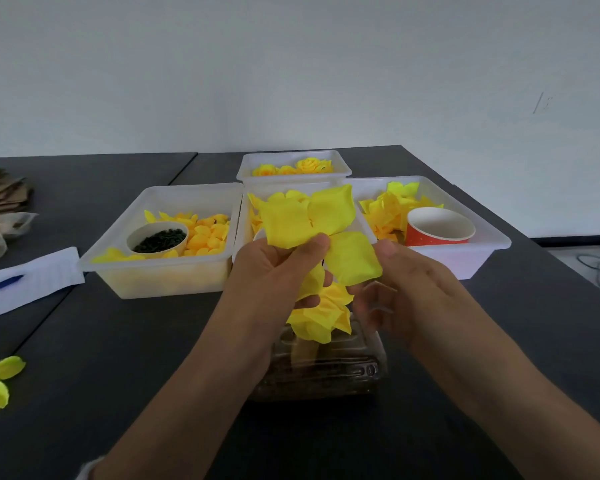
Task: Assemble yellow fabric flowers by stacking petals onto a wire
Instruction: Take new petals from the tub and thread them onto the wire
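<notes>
Your left hand [278, 271] pinches a yellow petal piece [312, 220] between thumb and curled fingers, above the near middle of the dark table [118, 341]. Your right hand [406, 289] is blurred; its thumb touches the petal's right lobe, fingers loosely curled. A crumpled flower [323, 317] hangs below.

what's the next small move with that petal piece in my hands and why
Probably slide the petal layer down onto the gathered petals below. The left hand pinches it at its centre and the right hand pinches one lobe, so it sits spread above the part-built flower. The wire itself is not visible.
</notes>
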Demonstrator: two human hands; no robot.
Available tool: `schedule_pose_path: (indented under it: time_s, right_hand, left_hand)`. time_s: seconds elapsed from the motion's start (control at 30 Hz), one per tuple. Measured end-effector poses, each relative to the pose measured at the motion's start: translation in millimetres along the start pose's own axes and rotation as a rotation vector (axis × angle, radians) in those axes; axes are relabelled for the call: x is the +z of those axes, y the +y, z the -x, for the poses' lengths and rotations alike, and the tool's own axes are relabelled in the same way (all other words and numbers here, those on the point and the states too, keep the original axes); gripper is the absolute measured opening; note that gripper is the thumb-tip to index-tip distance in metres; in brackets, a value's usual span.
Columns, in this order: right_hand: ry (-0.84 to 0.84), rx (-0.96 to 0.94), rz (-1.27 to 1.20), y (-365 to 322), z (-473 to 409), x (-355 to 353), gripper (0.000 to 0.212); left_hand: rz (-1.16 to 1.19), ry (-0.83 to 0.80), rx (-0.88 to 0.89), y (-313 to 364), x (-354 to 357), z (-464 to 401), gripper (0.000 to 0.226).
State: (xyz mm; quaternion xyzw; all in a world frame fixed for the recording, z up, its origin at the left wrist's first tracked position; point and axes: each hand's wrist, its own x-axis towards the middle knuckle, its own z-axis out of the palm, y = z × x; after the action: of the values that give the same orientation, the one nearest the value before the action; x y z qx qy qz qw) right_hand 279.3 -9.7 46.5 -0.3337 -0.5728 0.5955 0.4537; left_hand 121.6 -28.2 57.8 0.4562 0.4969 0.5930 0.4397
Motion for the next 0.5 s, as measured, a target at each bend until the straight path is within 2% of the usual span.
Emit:
schedule_pose_path:
  time_s: [0.07, 0.27, 0.5]
  right_hand:
    - [0.008, -0.018, -0.002, 0.6, 2.6, 1.0, 0.036]
    - [0.057, -0.234, 0.235, -0.2, 9.2, 7.9, 0.04]
    - [0.137, -0.296, 0.319, 5.2, 8.8, 9.8, 0.039]
  left_hand:
    - [0.003, 0.012, 0.007, -0.4, -0.1, 0.4, 0.015]
    - [0.017, 0.008, 0.022, -0.7, 2.4, 2.7, 0.012]
    - [0.055, 0.013, 0.033, -1.7, 1.5, 4.7, 0.012]
